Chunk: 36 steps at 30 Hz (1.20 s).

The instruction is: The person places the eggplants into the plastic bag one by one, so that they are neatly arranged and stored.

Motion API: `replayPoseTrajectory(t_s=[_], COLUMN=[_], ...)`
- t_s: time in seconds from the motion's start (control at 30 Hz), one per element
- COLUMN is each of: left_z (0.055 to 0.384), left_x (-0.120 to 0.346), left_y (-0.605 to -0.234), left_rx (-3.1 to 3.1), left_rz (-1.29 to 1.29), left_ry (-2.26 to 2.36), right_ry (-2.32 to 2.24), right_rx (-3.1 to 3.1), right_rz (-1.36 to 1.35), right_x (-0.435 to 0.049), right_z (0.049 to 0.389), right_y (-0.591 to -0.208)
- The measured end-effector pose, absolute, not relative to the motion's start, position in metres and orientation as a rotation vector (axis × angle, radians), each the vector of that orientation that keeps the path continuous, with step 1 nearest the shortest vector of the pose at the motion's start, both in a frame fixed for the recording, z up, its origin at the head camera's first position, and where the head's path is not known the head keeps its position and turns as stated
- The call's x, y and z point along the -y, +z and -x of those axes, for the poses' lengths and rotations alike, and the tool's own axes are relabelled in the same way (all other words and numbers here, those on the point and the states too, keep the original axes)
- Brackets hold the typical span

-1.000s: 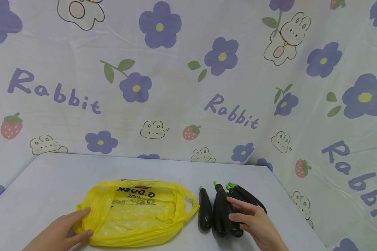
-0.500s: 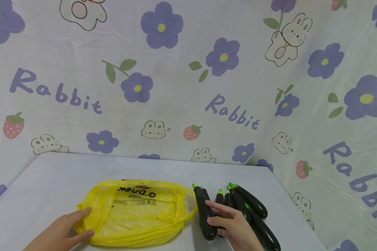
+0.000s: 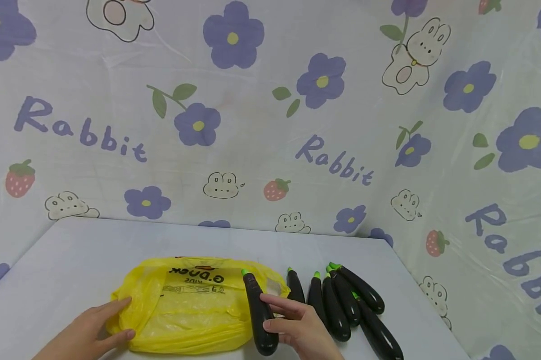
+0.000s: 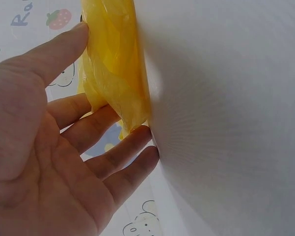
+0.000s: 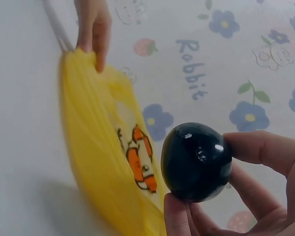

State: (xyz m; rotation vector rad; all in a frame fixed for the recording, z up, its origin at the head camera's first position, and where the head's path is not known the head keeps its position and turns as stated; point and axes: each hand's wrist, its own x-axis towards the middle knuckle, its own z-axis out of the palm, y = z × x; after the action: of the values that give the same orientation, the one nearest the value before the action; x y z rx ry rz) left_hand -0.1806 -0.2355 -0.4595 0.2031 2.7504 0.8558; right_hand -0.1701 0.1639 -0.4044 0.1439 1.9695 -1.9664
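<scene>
Shifted left since the earlier frame: eggplant (image 3: 259, 315), pinched in the right hand (image 3: 299, 326) at the right end of the yellow bag (image 3: 194, 320). Maintain firm thumb-and-finger pressure. Keep the left edge gripped in the left hand (image 3: 87, 330). Avoid disturbing the other eggplants (image 3: 335, 315), right.
</scene>
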Motion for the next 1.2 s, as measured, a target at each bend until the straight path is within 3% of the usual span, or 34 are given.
replayPoseTrajectory(t_s=[0.93, 1.2], left_z=[0.181, 0.183], left_x=[0.250, 0.244], left_y=[-0.466, -0.462], left_rx=[-2.763, -2.738], left_rz=[-0.360, -0.286], left_ry=[0.913, 0.884], right_ry=[-1.994, -1.997], right_rx=[-1.857, -1.844], right_rz=[-0.132, -0.115], right_x=[-0.061, -0.045], right_z=[0.177, 0.184], right_y=[-0.415, -0.417])
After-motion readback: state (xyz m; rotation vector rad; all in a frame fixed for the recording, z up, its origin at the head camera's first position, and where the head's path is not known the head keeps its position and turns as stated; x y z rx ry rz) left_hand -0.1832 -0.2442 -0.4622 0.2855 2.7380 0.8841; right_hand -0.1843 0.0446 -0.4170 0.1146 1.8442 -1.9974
